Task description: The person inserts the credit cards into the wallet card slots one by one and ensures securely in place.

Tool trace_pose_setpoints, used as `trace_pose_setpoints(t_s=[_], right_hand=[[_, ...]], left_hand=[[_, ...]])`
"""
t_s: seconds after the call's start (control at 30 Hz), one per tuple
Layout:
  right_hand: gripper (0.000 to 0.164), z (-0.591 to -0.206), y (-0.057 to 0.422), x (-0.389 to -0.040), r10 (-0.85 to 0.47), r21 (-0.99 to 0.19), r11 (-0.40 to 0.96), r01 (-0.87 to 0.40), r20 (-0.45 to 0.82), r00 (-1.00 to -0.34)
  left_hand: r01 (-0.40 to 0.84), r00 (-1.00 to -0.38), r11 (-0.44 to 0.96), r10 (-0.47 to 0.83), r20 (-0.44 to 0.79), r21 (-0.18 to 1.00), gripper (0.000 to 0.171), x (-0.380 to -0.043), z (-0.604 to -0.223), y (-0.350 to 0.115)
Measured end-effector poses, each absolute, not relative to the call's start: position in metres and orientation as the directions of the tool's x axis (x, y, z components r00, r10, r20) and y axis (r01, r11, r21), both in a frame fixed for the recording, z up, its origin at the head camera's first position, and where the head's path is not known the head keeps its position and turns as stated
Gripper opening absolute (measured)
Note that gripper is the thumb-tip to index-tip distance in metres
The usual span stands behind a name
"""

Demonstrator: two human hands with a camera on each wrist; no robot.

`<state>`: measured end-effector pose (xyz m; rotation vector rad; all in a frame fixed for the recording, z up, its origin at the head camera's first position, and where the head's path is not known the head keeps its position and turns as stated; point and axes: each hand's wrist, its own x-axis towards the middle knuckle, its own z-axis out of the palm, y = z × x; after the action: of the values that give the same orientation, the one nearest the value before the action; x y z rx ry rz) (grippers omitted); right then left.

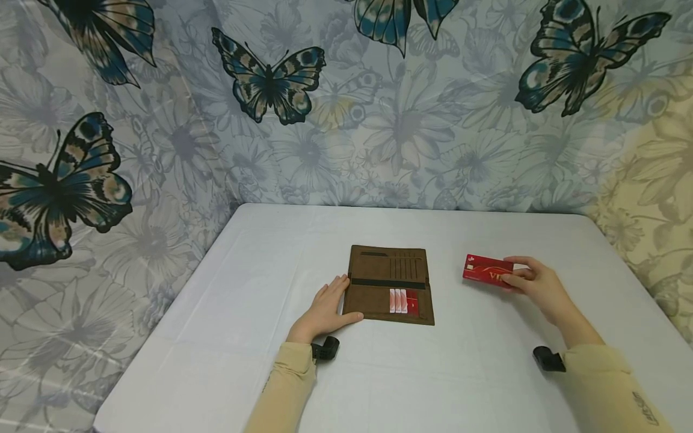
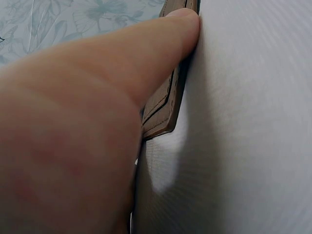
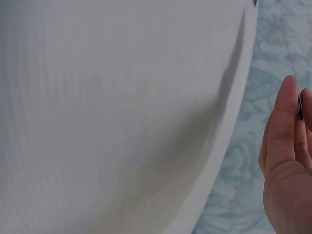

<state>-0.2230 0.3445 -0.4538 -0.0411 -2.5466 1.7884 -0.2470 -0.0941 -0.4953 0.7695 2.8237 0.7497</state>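
Observation:
An unfolded brown wallet lies flat on the white table, with red-and-white cards tucked in the slots of its near half. My left hand rests at the wallet's left side, fingers extended along the edge and thumb at the near edge. In the left wrist view that thumb lies over the wallet's border. To the right of the wallet, my right hand pinches a red bank card marked "VI…" between thumb and fingers, above the table. The right wrist view catches the right hand with the card edge-on.
Card slots line the wallet's far half, and a dark band crosses its fold. Behind and left of the table hangs a floral cloth with large butterflies. Each wrist carries a small black camera, the left one beside the near part of the wallet.

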Motion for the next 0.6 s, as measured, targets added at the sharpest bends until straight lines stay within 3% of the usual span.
trace_pose_setpoints(t_s=[0.13,0.37,0.6], right_hand=[[0.057,-0.454,0.335,-0.221,0.053,-0.938,0.346,0.014,0.005,-0.999],[0.042,-0.429,0.301,-0.207,0.002,-0.979,0.200,-0.041,0.042,-0.999],[0.047,-0.417,0.274,-0.200,-0.036,-0.972,0.231,-0.046,0.038,-0.999]], left_hand=[[0.445,-0.864,0.748,0.504,0.015,0.493,0.089,-0.247,-0.494,-0.094],[0.441,-0.865,0.747,0.502,0.013,0.497,0.089,-0.246,-0.493,-0.094],[0.443,-0.865,0.752,0.501,0.014,0.488,0.090,-0.248,-0.496,-0.094]])
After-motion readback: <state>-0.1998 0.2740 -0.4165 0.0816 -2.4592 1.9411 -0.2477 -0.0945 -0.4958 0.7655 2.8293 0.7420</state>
